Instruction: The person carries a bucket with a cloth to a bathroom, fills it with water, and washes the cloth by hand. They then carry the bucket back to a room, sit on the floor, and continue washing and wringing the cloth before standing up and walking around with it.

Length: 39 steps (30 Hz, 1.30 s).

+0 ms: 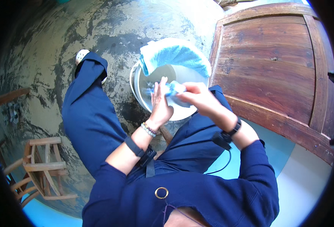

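A white plastic bucket (181,112) stands on the floor between my knees, with what looks like water inside. Over its far rim hangs a light blue and white towel (181,55). Above the opening, my right hand (199,96) pinches a small blue and white item (173,88), too blurred to name. My left hand (161,103) is held against that item with its fingers stretched out. Part of the item lies behind the left fingers, so whether they grip it is hidden.
A wooden panelled door or chest front (269,65) rises close by on the right. Small wooden chairs or stools (46,167) stand at lower left on the stained concrete floor (113,25). A cable (226,164) runs from the device on my right wrist.
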### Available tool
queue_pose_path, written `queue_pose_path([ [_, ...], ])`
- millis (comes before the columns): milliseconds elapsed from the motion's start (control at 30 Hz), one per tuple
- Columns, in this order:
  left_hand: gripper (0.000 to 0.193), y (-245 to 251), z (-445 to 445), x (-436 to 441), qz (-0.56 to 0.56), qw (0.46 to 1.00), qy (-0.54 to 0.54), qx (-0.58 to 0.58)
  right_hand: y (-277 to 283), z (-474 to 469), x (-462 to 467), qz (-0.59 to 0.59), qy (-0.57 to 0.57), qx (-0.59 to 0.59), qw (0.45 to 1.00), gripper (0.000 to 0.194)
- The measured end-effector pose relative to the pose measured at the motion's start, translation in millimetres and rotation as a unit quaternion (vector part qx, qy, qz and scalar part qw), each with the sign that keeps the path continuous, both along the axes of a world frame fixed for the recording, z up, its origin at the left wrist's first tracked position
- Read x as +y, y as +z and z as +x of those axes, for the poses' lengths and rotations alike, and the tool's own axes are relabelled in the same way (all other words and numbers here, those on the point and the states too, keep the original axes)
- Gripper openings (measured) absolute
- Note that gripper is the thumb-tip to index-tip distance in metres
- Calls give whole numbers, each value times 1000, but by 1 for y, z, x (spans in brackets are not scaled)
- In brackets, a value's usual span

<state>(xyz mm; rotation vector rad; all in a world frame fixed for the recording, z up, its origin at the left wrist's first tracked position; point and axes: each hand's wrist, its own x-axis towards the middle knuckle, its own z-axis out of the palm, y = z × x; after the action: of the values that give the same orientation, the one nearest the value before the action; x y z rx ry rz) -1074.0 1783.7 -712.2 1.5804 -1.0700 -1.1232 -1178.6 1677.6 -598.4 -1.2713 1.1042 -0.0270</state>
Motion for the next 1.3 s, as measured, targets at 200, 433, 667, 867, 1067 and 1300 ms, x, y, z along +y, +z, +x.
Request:
queue_pose_path([
  [200,91,13,-31,-22,-71,994,-24,-77,172,-25,20,-117,-178,-197,957,13],
  [433,26,-6,-8,-37,68,974,-103,-190,156,-84,20,-145,-297,-226,917,25],
  [667,23,20,2,-34,-65,971,-92,-209,-96,-59,10,102,-282,8,954,43],
  [867,29,80,-6,-11,-142,971,-138,-131,-129,-46,24,446,-313,-313,778,34],
  [1067,32,74,25,-22,-46,930,-238,275,-114,-51,40,346,-298,-337,824,31],
  [1300,51,-13,11,-41,188,747,165,616,-81,-49,45,457,-436,-394,668,39],
])
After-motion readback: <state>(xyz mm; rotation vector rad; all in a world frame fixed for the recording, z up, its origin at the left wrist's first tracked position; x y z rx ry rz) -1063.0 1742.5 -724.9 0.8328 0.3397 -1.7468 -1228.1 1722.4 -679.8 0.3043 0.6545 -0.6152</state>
